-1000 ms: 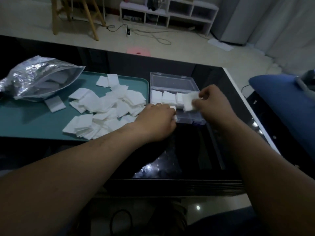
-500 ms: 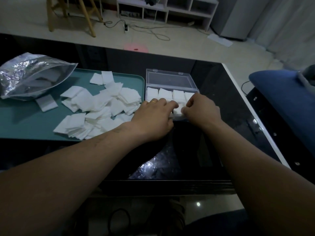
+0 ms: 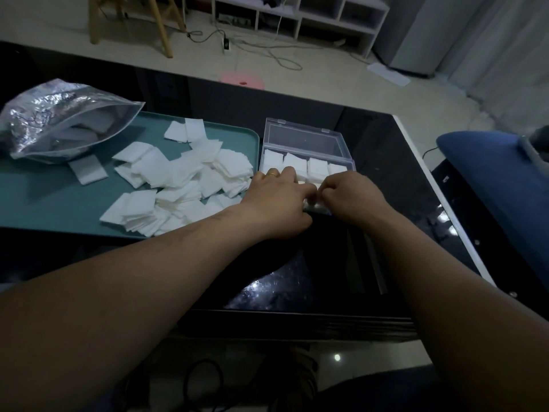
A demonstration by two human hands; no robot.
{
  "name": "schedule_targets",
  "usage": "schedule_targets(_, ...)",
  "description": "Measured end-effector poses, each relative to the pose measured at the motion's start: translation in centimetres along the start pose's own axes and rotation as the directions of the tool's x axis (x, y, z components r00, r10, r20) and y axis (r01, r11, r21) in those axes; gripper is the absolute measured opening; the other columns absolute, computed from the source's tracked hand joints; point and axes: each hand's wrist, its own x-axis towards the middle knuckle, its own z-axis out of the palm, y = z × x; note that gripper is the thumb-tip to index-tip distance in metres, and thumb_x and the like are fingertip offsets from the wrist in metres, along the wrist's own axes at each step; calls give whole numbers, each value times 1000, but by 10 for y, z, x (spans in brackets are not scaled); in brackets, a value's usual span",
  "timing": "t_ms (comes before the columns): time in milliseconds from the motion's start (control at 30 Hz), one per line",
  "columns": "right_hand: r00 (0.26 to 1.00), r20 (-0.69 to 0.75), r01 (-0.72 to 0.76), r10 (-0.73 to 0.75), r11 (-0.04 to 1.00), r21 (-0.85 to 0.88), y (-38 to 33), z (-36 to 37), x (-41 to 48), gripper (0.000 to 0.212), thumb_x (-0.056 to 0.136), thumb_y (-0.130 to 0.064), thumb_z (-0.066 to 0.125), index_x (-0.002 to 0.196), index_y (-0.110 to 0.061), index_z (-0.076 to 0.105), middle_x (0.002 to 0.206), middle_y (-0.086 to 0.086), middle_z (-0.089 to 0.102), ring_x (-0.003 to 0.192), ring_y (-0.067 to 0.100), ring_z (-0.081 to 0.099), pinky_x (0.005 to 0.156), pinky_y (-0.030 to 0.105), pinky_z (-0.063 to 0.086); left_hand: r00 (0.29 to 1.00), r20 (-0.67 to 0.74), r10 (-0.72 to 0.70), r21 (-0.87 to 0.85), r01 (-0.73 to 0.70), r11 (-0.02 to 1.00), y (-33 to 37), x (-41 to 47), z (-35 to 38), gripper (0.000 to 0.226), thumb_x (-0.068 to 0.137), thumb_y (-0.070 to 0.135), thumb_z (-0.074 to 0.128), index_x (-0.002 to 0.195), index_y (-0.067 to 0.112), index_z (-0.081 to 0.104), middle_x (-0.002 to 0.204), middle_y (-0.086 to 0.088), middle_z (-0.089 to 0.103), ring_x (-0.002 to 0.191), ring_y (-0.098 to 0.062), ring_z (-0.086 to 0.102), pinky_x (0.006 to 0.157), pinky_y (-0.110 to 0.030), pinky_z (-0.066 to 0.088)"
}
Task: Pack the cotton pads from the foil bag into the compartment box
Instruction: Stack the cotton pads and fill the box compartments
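Now tucking cotton pads (image 3: 318,169) into compartment box (image 3: 303,142) at 12 o'clock, probably seating them flat: right hand (image 3: 353,200) pinching one, fingers curled; left hand (image 3: 279,203) curled alongside, hold hidden. More heaped on tray (image 3: 44,203) at 10 o'clock.

A white shelf unit (image 3: 300,13) and wooden legs (image 3: 162,28) stand on pale floor (image 3: 74,66).

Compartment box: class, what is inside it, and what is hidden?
White cotton pads lie in the far row of the compartment box. The left hand and right hand cover the near row; only a sliver of white shows between them.
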Motion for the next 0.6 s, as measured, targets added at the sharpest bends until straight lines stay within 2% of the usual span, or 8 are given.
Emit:
schedule_targets(100,1000,-28,-1,2,1000,18,-2,0,-1,27,89,-20,53,86,-26,79,91,-3,75,89,24,67,86,42,57,1000,-6,-6,-16,6,1000,2,0,0,40,85,47,54,124,40,57,123,-3,49,119,-30,46,97,-45,31)
schedule_targets(233,992,-122,54,-40,992,118,-12,-5,0,28,94,-21,52,94,-23,80,98,-4,77,92,18,68,88,41,57,986,-165,15,-56,-24,998,-1,-8,-14,37,88,42,54,123,34,60,120,-1,53,120,-27,47,99,-44,33)
schedule_targets(300,986,-147,103,-77,979,177,-26,-6,0,27,98,-20,51,95,-23,78,97,-6,76,90,13,67,85,39,57,980,-201,5,-69,-19,997,-9,-18,-29,36,90,41,53,124,32,60,123,-1,54,122,-26,47,101,-45,34)
schedule_targets(400,977,-145,183,-155,962,202,-56,-4,-3,26,98,-14,52,100,-21,77,96,-6,71,87,14,64,75,31,47,978,-203,-53,-97,33,995,-33,-38,-50,32,93,36,53,124,31,60,127,-2,55,124,-26,47,104,-46,35)
schedule_targets(500,962,-105,266,-251,949,172,-95,8,-5,24,95,-15,54,104,-22,76,101,0,73,96,22,66,81,33,49,967,-215,-134,-95,116,989,-75,-60,-66,29,93,32,54,121,30,61,123,-3,56,121,-28,50,102,-46,39)
schedule_targets(600,943,-86,332,-323,934,132,-133,24,-6,29,95,-18,56,121,-27,67,110,-1,72,101,24,66,87,36,52,955,-187,-230,-170,199,965,-120,-78,-84,27,94,23,56,121,25,64,125,-5,58,116,-25,56,97,-39,45)
